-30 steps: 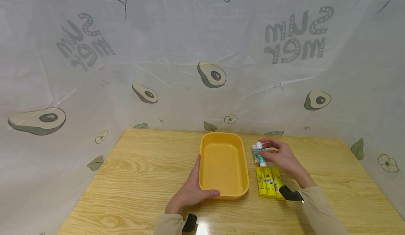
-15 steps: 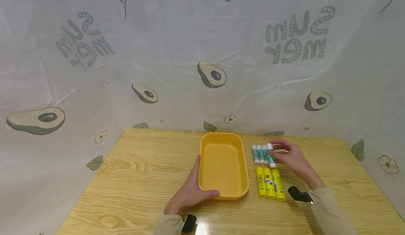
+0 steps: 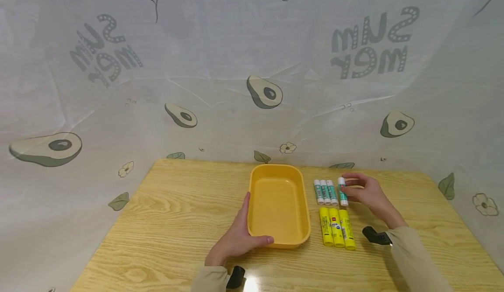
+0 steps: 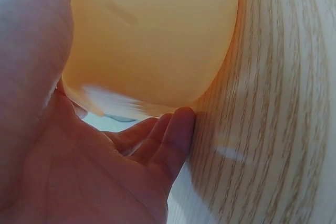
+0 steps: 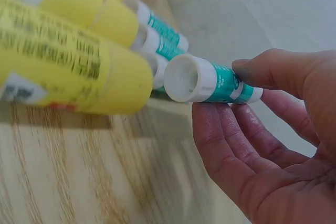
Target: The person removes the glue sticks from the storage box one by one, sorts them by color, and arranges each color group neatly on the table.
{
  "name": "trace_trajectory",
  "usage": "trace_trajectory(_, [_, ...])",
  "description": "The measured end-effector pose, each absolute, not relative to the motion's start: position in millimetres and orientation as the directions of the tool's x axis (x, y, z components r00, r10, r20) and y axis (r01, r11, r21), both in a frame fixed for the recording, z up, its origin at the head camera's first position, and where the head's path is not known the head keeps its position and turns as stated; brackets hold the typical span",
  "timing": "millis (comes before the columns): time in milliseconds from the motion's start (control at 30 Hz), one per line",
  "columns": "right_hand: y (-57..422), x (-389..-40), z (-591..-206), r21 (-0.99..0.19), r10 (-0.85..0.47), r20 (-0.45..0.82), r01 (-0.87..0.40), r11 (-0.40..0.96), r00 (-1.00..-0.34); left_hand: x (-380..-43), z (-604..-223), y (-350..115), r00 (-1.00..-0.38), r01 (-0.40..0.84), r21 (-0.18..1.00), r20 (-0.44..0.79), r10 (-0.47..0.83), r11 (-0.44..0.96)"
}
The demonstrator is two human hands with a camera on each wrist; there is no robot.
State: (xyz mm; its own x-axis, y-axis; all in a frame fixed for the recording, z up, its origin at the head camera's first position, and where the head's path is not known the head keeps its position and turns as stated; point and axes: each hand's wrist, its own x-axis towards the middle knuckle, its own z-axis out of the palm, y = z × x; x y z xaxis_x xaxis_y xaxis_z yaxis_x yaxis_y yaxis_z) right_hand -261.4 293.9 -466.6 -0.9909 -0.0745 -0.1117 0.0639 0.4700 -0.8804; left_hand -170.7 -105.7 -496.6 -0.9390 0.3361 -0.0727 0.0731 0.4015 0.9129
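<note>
A white-and-green glue stick [image 3: 342, 191] is pinched between the thumb and fingers of my right hand [image 3: 366, 193], just above the table. In the right wrist view that glue stick [image 5: 210, 81] points its hollow white end at the camera, and the thumb [image 5: 268, 69] presses from above. Three similar green glue sticks [image 3: 326, 192] lie side by side to its left. My left hand [image 3: 238, 239] grips the near left corner of a yellow plastic tray [image 3: 279, 245], thumb along the front and fingers at the left side. In the left wrist view the fingertips [image 4: 181, 121] touch the tray wall [image 4: 152, 40].
Three larger yellow glue sticks [image 3: 337, 228] lie in a row nearer me, right of the tray. All stand on a wood-grain table [image 3: 177, 213]. A pale curtain [image 3: 220, 64] with avocado prints hangs behind the table's back edge.
My right hand has moved right with one green glue stick, drawing it away from the others, so a gap now separates them. My left hand and the tray stay in place.
</note>
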Motion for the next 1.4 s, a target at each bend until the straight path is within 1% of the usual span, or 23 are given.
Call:
trace_trajectory(200, [300.3, -269.3, -476.1, -0.877, -0.072, -0.14, 0.09, 0.471, -0.988, -170.2, -495.6, -105.7, -0.938, 0.074, 0.913, -0.072, 0.339, 0.401])
trace_trajectory(467, [302.9, -274.9, -479.6, -0.854, -0.072, -0.17, 0.111, 0.508, -0.983, -171.0, -497.5, -106.5, -0.938, 0.079, 0.909, -0.072, 0.34, 0.409])
trace_trajectory(633, [303.4, -279.9, -481.4, -0.846, -0.066, -0.192, 0.131, 0.518, -0.979, -172.0, -499.2, -106.0, -0.937, 0.074, 0.92, -0.068, 0.343, 0.385])
trace_trajectory(1033, [300.6, -285.6, -484.7, -0.82, -0.049, -0.203, 0.143, 0.555, -0.978, -171.1, -497.7, -105.7, -0.938, 0.074, 0.923, -0.065, 0.341, 0.378])
trace_trajectory(1400, [301.2, -287.4, -487.5, -0.82, -0.057, -0.2, 0.135, 0.556, -0.978, -170.9, -497.5, -105.8, -0.938, 0.063, 0.921, -0.076, 0.339, 0.383])
